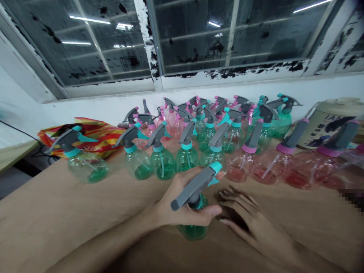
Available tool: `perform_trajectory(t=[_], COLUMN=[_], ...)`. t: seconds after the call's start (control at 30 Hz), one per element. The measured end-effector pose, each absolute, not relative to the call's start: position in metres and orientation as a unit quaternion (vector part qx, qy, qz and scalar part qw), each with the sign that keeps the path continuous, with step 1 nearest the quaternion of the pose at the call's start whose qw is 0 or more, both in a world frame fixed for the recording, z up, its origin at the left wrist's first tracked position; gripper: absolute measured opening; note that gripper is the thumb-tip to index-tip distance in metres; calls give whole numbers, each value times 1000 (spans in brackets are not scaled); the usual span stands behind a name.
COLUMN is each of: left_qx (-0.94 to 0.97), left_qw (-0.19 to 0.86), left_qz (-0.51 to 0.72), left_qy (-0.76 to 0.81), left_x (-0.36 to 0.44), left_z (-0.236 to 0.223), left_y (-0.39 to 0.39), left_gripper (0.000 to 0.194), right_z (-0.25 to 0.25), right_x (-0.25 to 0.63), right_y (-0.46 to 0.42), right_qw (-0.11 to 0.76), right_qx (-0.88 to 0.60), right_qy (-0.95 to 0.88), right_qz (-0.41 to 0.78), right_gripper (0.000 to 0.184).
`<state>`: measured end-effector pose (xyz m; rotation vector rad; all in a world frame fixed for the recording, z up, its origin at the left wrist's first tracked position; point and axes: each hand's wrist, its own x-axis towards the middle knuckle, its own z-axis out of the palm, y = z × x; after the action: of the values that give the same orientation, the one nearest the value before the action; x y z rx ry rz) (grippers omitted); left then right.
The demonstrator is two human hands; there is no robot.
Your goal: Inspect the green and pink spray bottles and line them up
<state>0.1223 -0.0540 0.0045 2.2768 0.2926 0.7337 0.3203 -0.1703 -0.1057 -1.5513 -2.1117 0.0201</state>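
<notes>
My left hand (173, 201) is wrapped round the neck of a green spray bottle (195, 231) with a grey and turquoise trigger head. The bottle is at the near part of the table, its head pointing away to the right. Just right of it, my right hand (250, 216) rests low over the table with its fingers stretched out and nothing in them. Beyond my hands runs a front row of spray bottles, including a green spray bottle (187, 157) and a pink spray bottle (241, 163). The palm side of my right hand is hidden.
Several more pink and green bottles crowd the wooden table (136, 212) towards the wall. A lone green bottle (85, 167) stands at the left, before a red and yellow bag (96, 132). At the right back is a beige jug (327, 121). A window (193, 41) spans the wall.
</notes>
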Motion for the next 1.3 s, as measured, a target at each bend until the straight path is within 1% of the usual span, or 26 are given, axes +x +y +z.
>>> perform_trajectory(t=[0.1,0.3,0.53,0.67,0.73,0.87,0.93,1.13,1.3], left_qx=[885,888,880,876,877,876,876,872,866], left_qw=[355,343,344,346,337,334,341,342,357], left_qz=[282,278,280,276,286,305,293,292,297], left_qy=[104,132,169,191,186,170,176,194,187], left_x=[123,125,126,125,125,125,125,126,126], left_z=[6,8,7,8,8,7,5,3,2], left_y=[-53,-56,-59,-60,-61,-59,-59,-60,-61], left_gripper=[51,35,12,7,7,27,31,35,34], right_z=[-106,-104,-105,-107,-108,-109,-109,-110,-110], right_x=[320,318,318,319,319,319,319,319,319], right_y=[-171,-172,-173,-173,-173,-173,-172,-172,-172], right_qw=[254,234,250,238,229,230,228,231,231], right_qx=[-577,-593,-589,-590,-594,-593,-591,-591,-600], right_qy=[-776,-769,-768,-771,-771,-772,-774,-773,-766], right_qz=[10,32,26,25,24,21,15,-8,-11], right_gripper=[39,42,41,43,44,47,48,53,57])
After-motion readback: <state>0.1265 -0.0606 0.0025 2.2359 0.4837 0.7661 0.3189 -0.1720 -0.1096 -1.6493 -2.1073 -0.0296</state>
